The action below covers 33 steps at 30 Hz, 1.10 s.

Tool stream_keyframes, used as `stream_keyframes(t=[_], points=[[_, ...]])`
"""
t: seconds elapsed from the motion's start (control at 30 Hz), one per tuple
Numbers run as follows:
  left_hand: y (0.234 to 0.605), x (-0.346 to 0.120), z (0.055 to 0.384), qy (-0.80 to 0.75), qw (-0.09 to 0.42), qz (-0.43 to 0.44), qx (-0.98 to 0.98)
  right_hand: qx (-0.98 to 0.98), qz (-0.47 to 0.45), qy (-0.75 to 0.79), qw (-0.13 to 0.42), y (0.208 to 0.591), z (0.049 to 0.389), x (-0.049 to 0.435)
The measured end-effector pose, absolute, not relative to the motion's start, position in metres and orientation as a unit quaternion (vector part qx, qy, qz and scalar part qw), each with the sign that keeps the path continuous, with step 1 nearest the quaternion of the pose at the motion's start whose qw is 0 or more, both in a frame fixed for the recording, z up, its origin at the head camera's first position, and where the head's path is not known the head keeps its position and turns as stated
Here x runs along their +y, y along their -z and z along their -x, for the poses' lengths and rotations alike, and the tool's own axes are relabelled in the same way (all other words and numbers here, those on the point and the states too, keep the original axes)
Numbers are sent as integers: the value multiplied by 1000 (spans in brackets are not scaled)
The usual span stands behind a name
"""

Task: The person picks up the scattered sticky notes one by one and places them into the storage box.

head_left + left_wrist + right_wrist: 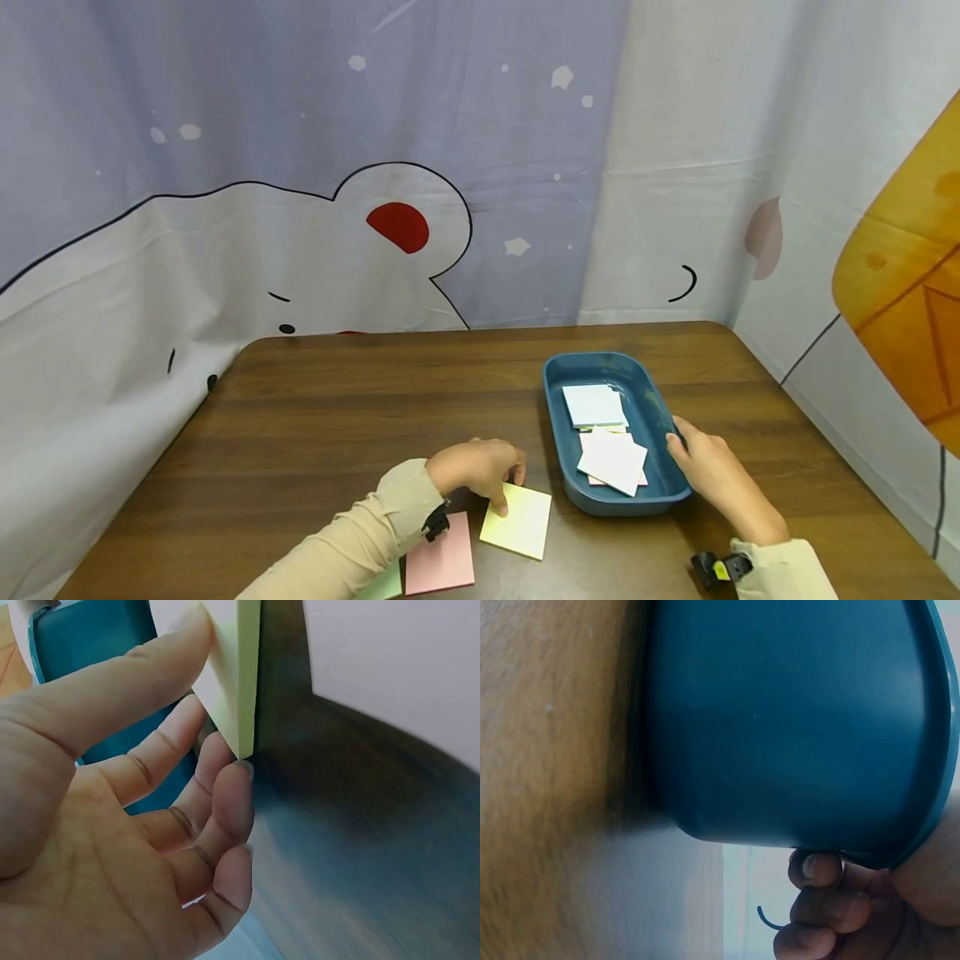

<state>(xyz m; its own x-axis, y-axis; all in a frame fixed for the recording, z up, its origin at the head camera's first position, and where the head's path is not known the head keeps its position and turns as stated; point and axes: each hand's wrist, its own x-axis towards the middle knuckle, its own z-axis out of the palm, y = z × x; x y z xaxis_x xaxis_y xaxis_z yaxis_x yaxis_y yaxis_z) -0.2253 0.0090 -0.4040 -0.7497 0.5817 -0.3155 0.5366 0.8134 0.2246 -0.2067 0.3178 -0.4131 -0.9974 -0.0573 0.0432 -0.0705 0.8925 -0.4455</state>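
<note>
A yellow sticky note pad (522,527) lies close over the table's near middle. My left hand (477,467) pinches its upper left corner; in the left wrist view the thumb presses on one face of the pad (248,675) and the fingertips meet its edge and underside. To the right is a blue plastic tray (647,410) holding several white-looking and pale pads. My right hand (712,471) grips the tray's right rim, thumb over the edge. Seen from the right wrist, fingers curl against the outside of the tray wall (780,727).
A pink note pad (444,560) lies left of the yellow one, partly beneath my left forearm. Beside it, a green pad (386,585) shows at the bottom edge, mostly covered by the sleeve. Behind the brown wooden table (390,392) hangs a printed curtain (300,100).
</note>
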Motion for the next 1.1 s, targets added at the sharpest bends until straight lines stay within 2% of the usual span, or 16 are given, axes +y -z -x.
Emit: stream_keyframes(t=[0.6, 1.1], points=[[405, 6, 227, -49, 178, -284, 941, -971, -40, -235, 28, 415, 205, 317], [405, 11, 225, -39, 175, -284, 942, -971, -31, -236, 15, 413, 206, 318]])
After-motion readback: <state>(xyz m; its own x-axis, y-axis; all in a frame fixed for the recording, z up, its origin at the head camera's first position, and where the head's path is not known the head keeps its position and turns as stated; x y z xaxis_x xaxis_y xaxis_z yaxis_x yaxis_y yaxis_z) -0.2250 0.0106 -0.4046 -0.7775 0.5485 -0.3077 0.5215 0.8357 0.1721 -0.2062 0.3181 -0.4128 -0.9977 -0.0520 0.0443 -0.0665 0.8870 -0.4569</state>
